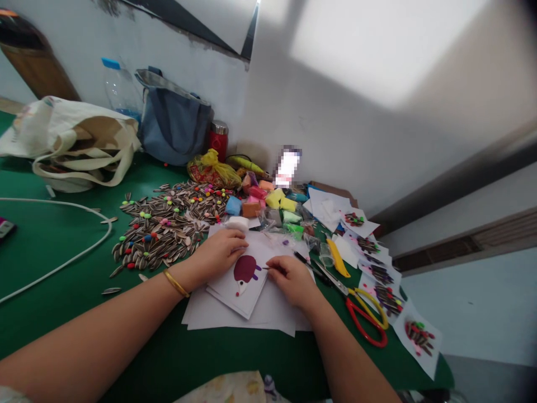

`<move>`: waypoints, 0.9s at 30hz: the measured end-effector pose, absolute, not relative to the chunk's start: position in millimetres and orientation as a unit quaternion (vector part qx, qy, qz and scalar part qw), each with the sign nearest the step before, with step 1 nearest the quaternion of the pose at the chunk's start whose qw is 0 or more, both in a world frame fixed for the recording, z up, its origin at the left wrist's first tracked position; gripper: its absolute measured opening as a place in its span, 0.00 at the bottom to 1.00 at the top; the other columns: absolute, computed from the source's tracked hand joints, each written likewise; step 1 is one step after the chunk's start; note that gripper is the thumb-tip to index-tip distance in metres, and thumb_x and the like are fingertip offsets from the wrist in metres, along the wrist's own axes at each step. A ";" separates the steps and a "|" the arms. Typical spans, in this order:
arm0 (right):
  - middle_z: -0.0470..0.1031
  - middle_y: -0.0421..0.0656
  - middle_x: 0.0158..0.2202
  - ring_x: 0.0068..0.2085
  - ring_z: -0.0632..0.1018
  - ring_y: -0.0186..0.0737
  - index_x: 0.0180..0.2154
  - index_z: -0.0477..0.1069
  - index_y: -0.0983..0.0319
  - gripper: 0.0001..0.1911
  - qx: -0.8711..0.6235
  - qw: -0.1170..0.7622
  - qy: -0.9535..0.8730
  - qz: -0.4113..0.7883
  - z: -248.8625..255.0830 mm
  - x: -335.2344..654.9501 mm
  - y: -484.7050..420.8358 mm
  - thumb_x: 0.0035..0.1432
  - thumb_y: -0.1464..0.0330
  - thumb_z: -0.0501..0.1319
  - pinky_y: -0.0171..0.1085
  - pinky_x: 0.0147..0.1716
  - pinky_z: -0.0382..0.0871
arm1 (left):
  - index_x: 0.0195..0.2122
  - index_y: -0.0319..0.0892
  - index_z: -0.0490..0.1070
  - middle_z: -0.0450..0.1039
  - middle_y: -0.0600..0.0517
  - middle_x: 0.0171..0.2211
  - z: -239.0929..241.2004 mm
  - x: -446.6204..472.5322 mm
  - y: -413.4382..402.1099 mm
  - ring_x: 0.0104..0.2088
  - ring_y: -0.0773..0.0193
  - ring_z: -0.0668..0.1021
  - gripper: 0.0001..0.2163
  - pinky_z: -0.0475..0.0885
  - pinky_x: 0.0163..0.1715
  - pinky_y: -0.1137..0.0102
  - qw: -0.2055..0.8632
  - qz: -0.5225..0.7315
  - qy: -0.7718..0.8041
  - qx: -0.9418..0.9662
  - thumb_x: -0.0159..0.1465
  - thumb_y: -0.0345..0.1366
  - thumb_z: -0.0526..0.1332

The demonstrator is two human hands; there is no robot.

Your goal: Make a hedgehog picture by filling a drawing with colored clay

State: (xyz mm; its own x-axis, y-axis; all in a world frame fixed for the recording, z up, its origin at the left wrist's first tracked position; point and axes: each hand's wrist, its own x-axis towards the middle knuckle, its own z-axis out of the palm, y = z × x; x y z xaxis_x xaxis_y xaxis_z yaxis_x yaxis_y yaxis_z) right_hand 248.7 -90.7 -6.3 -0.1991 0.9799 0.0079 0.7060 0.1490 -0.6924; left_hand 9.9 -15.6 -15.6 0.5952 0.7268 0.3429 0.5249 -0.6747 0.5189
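Observation:
A white card (247, 291) with a dark purple hedgehog shape (246, 269) lies on a stack of white paper on the green table. My left hand (220, 252) rests on the card's upper left edge, fingers curled and pressing it down. My right hand (289, 277) is pinched on a thin dark sunflower seed (265, 268), its tip touching the right side of the purple shape. A gold bangle (176, 284) is on my left wrist.
A big heap of sunflower seeds and small coloured balls (163, 226) lies left of the card. Coloured clay blocks (268, 201), scissors with red and yellow handles (364, 313), a yellow tool (338, 257) and finished cards (380, 274) lie to the right. Bags (71, 140), a bottle and a white cable (62, 260) lie at the back left.

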 end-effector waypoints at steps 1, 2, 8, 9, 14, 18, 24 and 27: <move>0.78 0.43 0.40 0.42 0.77 0.42 0.41 0.75 0.58 0.09 -0.586 0.228 -0.726 0.277 -5.8 247.7 -90.8 0.59 0.72 0.60 0.40 0.45 0.68 | 0.42 0.43 0.80 0.76 0.44 0.49 -16.4 9.8 -15.4 0.50 0.53 0.76 0.11 0.71 0.55 0.56 0.188 0.270 0.355 0.875 0.66 0.33 0.58; 0.78 0.43 0.39 0.42 0.76 0.41 0.39 0.76 0.58 0.07 -0.584 0.222 -0.732 0.270 -5.1 246.5 -91.0 0.59 0.72 0.60 0.39 0.44 0.68 | 0.42 0.43 0.80 0.76 0.45 0.48 -17.5 9.7 -15.0 0.50 0.53 0.76 0.11 0.71 0.54 0.56 0.188 0.268 0.353 0.877 0.66 0.33 0.58; 0.74 0.42 0.36 0.38 0.75 0.39 0.36 0.74 0.59 0.06 -0.585 0.226 -0.742 0.237 -3.2 238.5 -93.7 0.58 0.74 0.60 0.36 0.40 0.67 | 0.42 0.43 0.80 0.76 0.44 0.48 -21.6 9.5 -14.2 0.50 0.53 0.76 0.12 0.71 0.53 0.57 0.178 0.265 0.352 0.880 0.67 0.33 0.57; 0.74 0.42 0.35 0.38 0.74 0.39 0.36 0.74 0.60 0.06 -0.589 0.222 -0.740 0.235 -3.5 238.0 -93.8 0.58 0.74 0.59 0.36 0.39 0.67 | 0.42 0.43 0.80 0.76 0.44 0.48 -20.8 9.5 -14.6 0.50 0.53 0.76 0.12 0.71 0.53 0.57 0.180 0.261 0.352 0.881 0.67 0.33 0.57; 0.76 0.44 0.37 0.40 0.75 0.41 0.41 0.75 0.60 0.09 -0.594 0.230 -0.731 0.244 -5.9 241.0 -92.3 0.61 0.71 0.58 0.39 0.41 0.69 | 0.41 0.43 0.81 0.77 0.45 0.47 -15.8 9.9 -17.1 0.50 0.53 0.76 0.11 0.71 0.54 0.58 0.194 0.257 0.361 0.875 0.66 0.33 0.57; 0.76 0.46 0.43 0.46 0.76 0.42 0.48 0.73 0.59 0.14 -0.554 0.280 -0.734 0.275 -7.9 244.2 -91.4 0.63 0.70 0.55 0.42 0.49 0.69 | 0.41 0.43 0.81 0.77 0.44 0.47 -16.0 9.8 -17.4 0.49 0.53 0.76 0.11 0.71 0.53 0.57 0.193 0.261 0.360 0.875 0.66 0.33 0.57; 0.76 0.40 0.34 0.31 0.77 0.37 0.40 0.66 0.58 0.06 -0.546 0.378 -0.581 0.471 -10.0 243.0 -91.3 0.60 0.65 0.57 0.39 0.36 0.73 | 0.41 0.43 0.81 0.76 0.45 0.47 -14.8 10.3 -17.5 0.49 0.53 0.76 0.11 0.71 0.53 0.58 0.177 0.244 0.360 0.883 0.66 0.33 0.58; 0.76 0.40 0.35 0.34 0.78 0.38 0.38 0.66 0.58 0.07 -0.534 0.396 -0.569 0.484 -7.0 244.4 -90.6 0.59 0.62 0.59 0.38 0.38 0.72 | 0.42 0.43 0.80 0.76 0.45 0.47 -13.5 10.6 -17.5 0.49 0.52 0.76 0.11 0.70 0.53 0.58 0.170 0.231 0.361 0.887 0.66 0.33 0.58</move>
State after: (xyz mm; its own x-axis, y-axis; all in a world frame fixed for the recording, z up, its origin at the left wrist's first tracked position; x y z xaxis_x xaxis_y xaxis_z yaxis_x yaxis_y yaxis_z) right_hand 244.4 -90.6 -7.0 -0.1172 0.9909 -0.0664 0.2241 -0.0387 -0.9738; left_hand 10.6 -17.5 -13.5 0.6329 0.7189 0.2872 0.5620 -0.6818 0.4682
